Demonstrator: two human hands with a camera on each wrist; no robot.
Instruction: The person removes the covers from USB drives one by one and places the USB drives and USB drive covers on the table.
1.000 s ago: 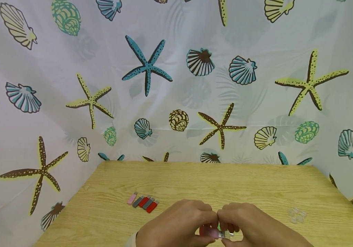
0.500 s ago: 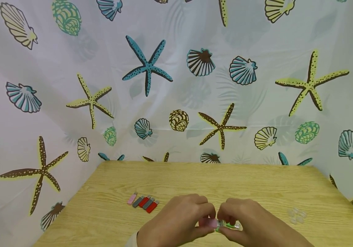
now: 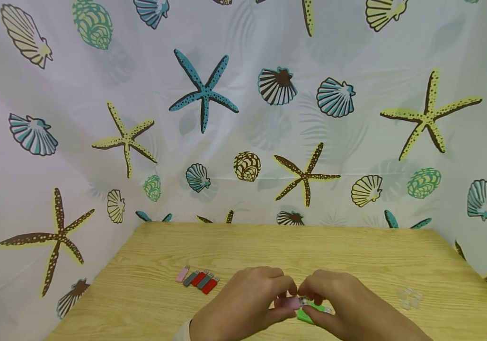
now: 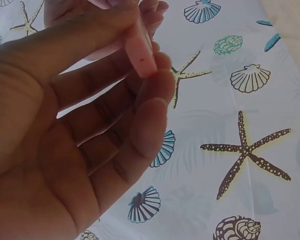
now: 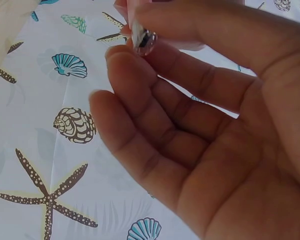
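My left hand (image 3: 243, 303) pinches a pink USB stick (image 3: 289, 303) between thumb and fingers; its pink end (image 4: 141, 55) shows in the left wrist view. At the stick's metal plug, my right hand (image 3: 341, 303) has thumb and index finger around a small clear cap (image 5: 145, 42), which covers at least part of the plug. How far on the cap sits, I cannot tell. Beneath the hands a green USB stick (image 3: 306, 316) lies on the table, partly hidden by the right thumb.
On the wooden table (image 3: 269, 251), a row of several USB sticks lies to the left: a pink one (image 3: 181, 274), grey ones and red ones (image 3: 210, 285). Several small clear caps (image 3: 410, 298) lie to the right. A patterned curtain (image 3: 243, 123) stands around the table.
Both hands have risen a little with the pink stick, and the fingertips have moved slightly apart. More of the green stick below shows now.
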